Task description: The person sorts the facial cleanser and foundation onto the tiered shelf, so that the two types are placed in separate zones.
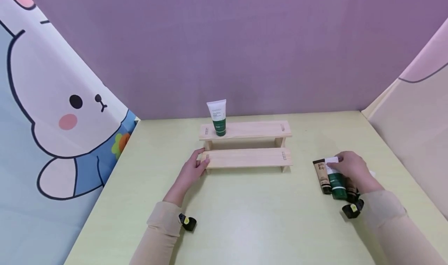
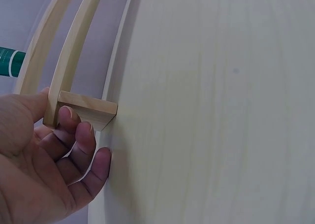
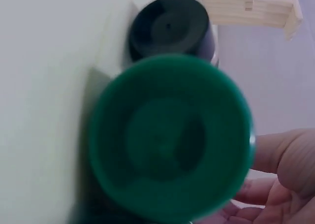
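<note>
A two-tier wooden stand [image 1: 246, 158] sits on the table. My left hand [image 1: 190, 169] holds the left end of its lower board, thumb on top and fingers curled beneath in the left wrist view. On the upper board's left end a white-and-green squeeze tube [image 1: 217, 115] stands cap down. To the right, my right hand [image 1: 355, 169] pinches the white end of a similar squeeze tube [image 1: 337, 185], which lies among other tubes. Its green cap [image 3: 167, 135] fills much of the right wrist view, and fingers show at the lower right.
A brown tube with a black cap [image 1: 322, 175] lies left of the gripped tube. Another brown tube [image 1: 351, 189] is partly hidden under the right hand. A purple wall [image 1: 245, 55] stands behind the table; a cartoon-printed cloth [image 1: 52, 101] bounds the left side.
</note>
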Available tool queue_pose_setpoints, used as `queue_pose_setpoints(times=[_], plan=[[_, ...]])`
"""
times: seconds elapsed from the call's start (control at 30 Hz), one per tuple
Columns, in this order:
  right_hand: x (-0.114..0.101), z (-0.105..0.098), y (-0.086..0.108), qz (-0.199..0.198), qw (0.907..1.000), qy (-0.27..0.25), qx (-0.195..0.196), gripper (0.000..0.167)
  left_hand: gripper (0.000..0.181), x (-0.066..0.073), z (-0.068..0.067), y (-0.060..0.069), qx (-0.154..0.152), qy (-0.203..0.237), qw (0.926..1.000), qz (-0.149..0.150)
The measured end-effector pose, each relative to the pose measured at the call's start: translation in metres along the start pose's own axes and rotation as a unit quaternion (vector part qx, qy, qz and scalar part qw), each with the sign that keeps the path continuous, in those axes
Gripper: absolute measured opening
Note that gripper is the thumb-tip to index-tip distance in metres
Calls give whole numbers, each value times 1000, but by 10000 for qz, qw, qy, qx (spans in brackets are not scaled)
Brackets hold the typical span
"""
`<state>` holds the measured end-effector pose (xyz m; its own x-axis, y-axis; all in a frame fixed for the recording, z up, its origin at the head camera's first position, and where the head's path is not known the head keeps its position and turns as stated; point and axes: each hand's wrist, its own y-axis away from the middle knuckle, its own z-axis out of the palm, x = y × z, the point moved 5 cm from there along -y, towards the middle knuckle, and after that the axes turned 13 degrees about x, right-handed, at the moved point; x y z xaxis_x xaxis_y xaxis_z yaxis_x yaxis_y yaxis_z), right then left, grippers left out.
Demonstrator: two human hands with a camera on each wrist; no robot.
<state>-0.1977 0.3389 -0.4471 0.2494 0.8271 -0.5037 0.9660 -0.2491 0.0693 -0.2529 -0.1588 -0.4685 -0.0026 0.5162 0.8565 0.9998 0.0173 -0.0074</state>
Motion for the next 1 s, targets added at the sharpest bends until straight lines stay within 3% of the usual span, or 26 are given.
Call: queue_pose_setpoints(times=[0.17,0.53,1.0], plan=[[2,-3,3,-113,9992,-150,357,54,52,-1,1,1,22,-28,10000,-52],[-9,-22,9,-56,9874,-1219,1011,52,52,0,0,1,60,-30,9999,-80],[-52,-40,11,-199,9624,-2449,1160,48,50,0,0,2,98,37,9999,-130]])
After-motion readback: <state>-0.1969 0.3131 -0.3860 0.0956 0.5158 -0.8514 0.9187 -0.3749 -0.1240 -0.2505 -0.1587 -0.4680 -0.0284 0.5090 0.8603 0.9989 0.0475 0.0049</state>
